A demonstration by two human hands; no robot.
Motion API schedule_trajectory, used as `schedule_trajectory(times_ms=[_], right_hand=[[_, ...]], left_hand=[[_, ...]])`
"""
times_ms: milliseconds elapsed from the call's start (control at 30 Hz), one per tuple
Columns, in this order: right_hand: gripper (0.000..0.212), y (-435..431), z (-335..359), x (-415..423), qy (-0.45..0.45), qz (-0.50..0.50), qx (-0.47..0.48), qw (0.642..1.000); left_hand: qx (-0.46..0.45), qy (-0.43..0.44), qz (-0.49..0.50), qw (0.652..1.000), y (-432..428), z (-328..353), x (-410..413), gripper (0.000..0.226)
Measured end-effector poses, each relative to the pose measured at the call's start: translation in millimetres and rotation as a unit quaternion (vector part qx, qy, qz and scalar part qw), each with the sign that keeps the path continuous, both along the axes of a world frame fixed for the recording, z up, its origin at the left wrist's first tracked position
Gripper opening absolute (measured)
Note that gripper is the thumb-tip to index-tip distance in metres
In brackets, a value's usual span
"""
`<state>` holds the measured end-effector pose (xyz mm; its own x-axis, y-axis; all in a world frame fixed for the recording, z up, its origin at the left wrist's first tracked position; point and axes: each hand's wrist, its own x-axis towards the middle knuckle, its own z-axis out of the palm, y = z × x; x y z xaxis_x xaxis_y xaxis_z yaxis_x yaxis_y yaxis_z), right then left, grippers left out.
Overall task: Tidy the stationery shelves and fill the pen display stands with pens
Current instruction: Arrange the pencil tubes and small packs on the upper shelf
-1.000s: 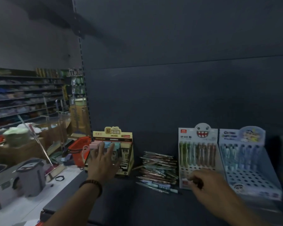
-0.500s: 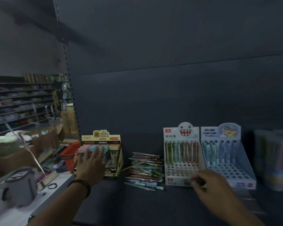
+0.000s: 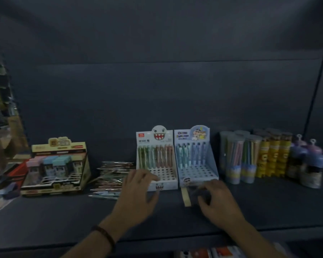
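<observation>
The head camera looks down at a dark shelf with a dark wall behind it. Both your arms reach forward over the shelf, palms down.

Your left hand is stretched out, and its fingers are spread wide. The tips are at the low front of the white pen stand, the one with a toothy face on top. It is too blurry to tell if they touch it. A dark bracelet sits on that wrist.

Your right hand is in front of the blue pen stand. Its fingers are bent down onto a see-through packet with a yellow strip. The packet lies on the shelf right by the front of the stand. I cannot tell if the fingers pinch it or only rest on it.

Green and pink pens stand in the back rows of the white pen stand. Blue and green pens stand in the back rows of the blue one. The two stands are side by side.

A loose pile of pens lies on the shelf just left of the white pen stand, beside your left hand. Farther left is a yellow box of small pastel boxes. To the right of the blue pen stand are clear tubes of pencils, then yellow tubes, then purple-topped jars.
</observation>
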<state>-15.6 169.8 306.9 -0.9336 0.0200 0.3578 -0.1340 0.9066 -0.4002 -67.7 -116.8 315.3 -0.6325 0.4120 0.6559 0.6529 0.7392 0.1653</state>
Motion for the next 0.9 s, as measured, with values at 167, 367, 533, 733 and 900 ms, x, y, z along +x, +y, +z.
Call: schedule_trajectory(times_ms=[167,367,533,733,900], right_hand=[[0.026,1,-16,0,0.055,0.002,0.027,0.998],[0.029,-1,-14,-3,0.02,0.013,0.055,0.998],[0.034,0,-16,-4,0.015,0.021,0.05,0.998],[0.036,2,-17,-3,0.019,0.069,0.059,0.996],[0.036,0,-14,-4,0.015,0.121,0.101,0.987]], left_hand=[[-0.008,-0.105,-0.047,0.993,67,-17,11,0.029],[-0.066,-0.197,-0.021,0.978,81,-41,5,0.051],[-0.065,-0.199,-0.024,0.978,81,-37,10,0.04],[-0.063,-0.211,-0.031,0.975,80,-34,10,0.028],[-0.062,-0.225,-0.025,0.972,77,-35,6,0.024]])
